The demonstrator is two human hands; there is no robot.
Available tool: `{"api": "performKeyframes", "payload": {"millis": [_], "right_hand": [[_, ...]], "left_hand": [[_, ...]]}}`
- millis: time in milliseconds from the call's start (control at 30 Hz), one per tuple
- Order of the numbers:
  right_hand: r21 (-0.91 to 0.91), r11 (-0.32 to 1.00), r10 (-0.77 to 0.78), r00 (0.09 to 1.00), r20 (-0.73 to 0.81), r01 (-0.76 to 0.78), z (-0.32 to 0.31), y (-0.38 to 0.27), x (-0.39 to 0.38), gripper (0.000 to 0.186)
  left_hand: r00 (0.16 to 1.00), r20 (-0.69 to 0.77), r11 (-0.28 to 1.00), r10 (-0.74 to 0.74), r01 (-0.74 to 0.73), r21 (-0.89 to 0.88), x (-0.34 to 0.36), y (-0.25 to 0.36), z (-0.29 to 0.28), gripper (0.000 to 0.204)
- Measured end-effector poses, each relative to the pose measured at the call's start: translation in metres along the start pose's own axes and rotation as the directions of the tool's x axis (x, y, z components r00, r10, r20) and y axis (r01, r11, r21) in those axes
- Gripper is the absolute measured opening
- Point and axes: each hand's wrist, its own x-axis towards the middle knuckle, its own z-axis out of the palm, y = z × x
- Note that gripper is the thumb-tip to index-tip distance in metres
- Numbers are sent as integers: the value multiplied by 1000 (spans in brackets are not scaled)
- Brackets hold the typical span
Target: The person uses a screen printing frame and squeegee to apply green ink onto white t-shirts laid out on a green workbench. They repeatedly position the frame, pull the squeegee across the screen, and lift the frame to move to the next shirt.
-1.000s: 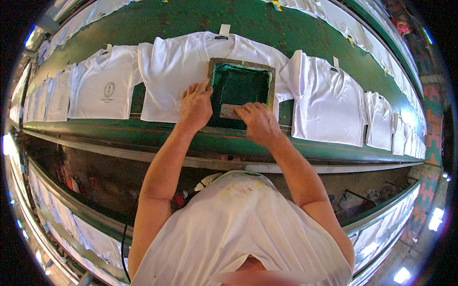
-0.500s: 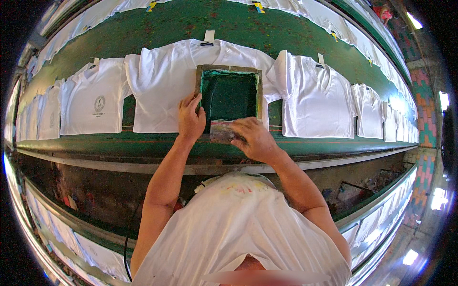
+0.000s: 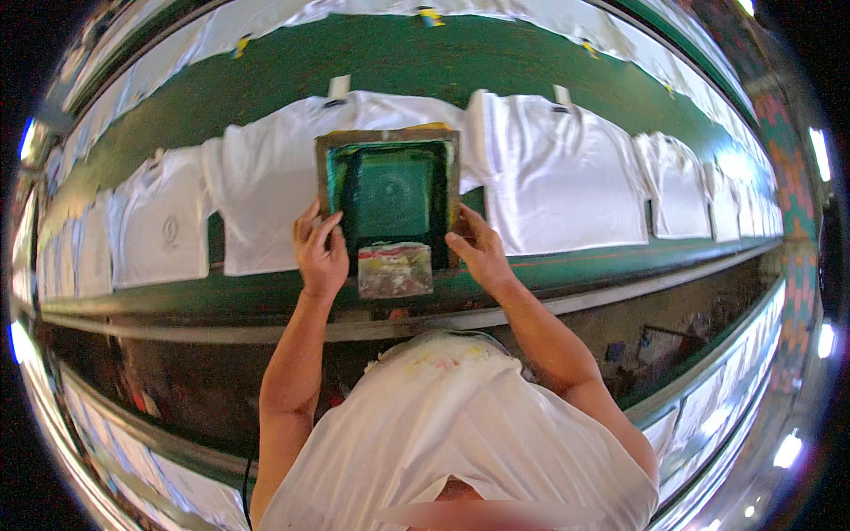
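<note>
My left hand [image 3: 320,258] grips the left side of a wooden silk-screen frame [image 3: 387,136], and my right hand [image 3: 483,251] grips its right side. A faint round design shows in the green mesh [image 3: 390,195]. The squeegee [image 3: 396,274], stained with paint, rests at the near end of the frame with neither hand on it. Behind and partly under the frame is a white T-shirt [image 3: 266,177], its middle hidden. To the left lies another white T-shirt [image 3: 146,199] with a small dark round print [image 3: 170,232].
More white T-shirts [image 3: 567,186] lie in a row along the green table [image 3: 354,57], collars away from me. A metal rail [image 3: 212,331] runs along its near edge. Behind me stands another table with shirts [image 3: 133,456]. Tiled floor [image 3: 792,265] shows at the right.
My right hand has let go of the squeegee and taken the frame's right side. The frame appears lifted and tilted, its mesh design now visible. The whole view has shifted.
</note>
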Motion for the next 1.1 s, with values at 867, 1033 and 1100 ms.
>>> {"api": "performKeyframes", "payload": {"millis": [867, 1033, 1100], "right_hand": [[199, 976, 26, 860, -509, 88, -480, 55, -144, 60], [97, 982, -98, 878, -469, 161, -471, 62, -105, 56], [86, 986, -87, 890, -448, 139, -469, 62, -99, 56]], "left_hand": [[917, 270, 856, -292, 377, -354, -44, 403, 363, 33], [937, 198, 903, -290, 336, -267, -26, 382, 363, 29], [909, 210, 871, -361, 408, -272, -28, 378, 361, 27]]}}
